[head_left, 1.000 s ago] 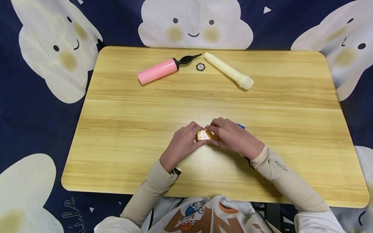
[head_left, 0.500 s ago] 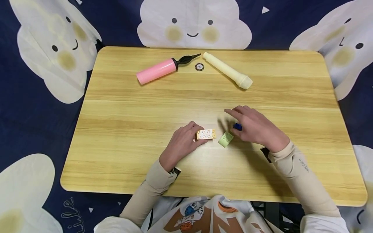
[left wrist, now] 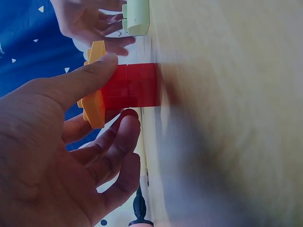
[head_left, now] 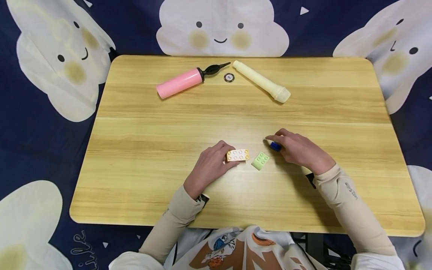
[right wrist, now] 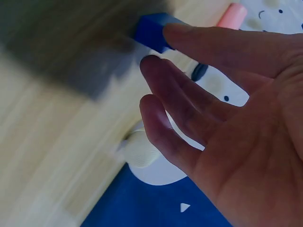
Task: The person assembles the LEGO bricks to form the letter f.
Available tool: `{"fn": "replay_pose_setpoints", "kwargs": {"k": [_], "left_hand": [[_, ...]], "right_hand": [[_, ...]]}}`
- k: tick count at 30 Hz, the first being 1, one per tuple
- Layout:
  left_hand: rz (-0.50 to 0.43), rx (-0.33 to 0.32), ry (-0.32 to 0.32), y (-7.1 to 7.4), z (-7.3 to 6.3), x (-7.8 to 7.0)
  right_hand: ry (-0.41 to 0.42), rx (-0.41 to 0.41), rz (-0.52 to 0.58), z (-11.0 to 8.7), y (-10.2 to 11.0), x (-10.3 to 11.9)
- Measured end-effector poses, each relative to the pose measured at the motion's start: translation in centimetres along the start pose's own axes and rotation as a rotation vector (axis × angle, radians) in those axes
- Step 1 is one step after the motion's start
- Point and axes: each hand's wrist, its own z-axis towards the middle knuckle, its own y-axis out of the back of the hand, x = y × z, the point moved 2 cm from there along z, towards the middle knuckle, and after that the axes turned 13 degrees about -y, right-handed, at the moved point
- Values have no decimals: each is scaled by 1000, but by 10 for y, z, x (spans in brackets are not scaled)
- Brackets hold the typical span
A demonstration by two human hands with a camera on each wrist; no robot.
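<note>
My left hand (head_left: pixel 212 161) pinches a small stack of building blocks between thumb and fingers. In the left wrist view an orange block (left wrist: pixel 97 111) with studs tops two red blocks (left wrist: pixel 142 85), the lower one right at the tabletop. From the head view the orange block's studded top (head_left: pixel 237 155) looks pale with glare. A light green block (head_left: pixel 260 161) with studs lies to the right of the stack. Further right, my right hand (head_left: pixel 300 150) holds a blue block (head_left: pixel 275 146) between thumb and index finger; in the right wrist view the thumb presses its side and the index finger is mostly hidden.
Along the back of the wooden table (head_left: pixel 152 127) lie a pink hand pump (head_left: pixel 180 83) with a black nozzle, a round black-and-white chip (head_left: pixel 229 77) and a cream toy microphone (head_left: pixel 261 81). A dark blue cloth with clouds surrounds the table.
My right hand has left the stack and moved right to the blue block, its fingers closing round it. The green block has come into sight. My left hand stays on the stack.
</note>
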Motion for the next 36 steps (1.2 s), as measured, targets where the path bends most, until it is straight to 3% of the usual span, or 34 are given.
{"fn": "replay_pose_setpoints", "kwargs": {"k": [11, 24, 36], "left_hand": [[-14, -9, 4, -1, 0, 0], [-9, 7, 2, -1, 2, 0], [-2, 11, -6, -1, 2, 0]], "right_hand": [[3, -39, 50, 3, -11, -10], [12, -131, 35, 3, -9, -1], [198, -298, 36, -1, 2, 31]]}}
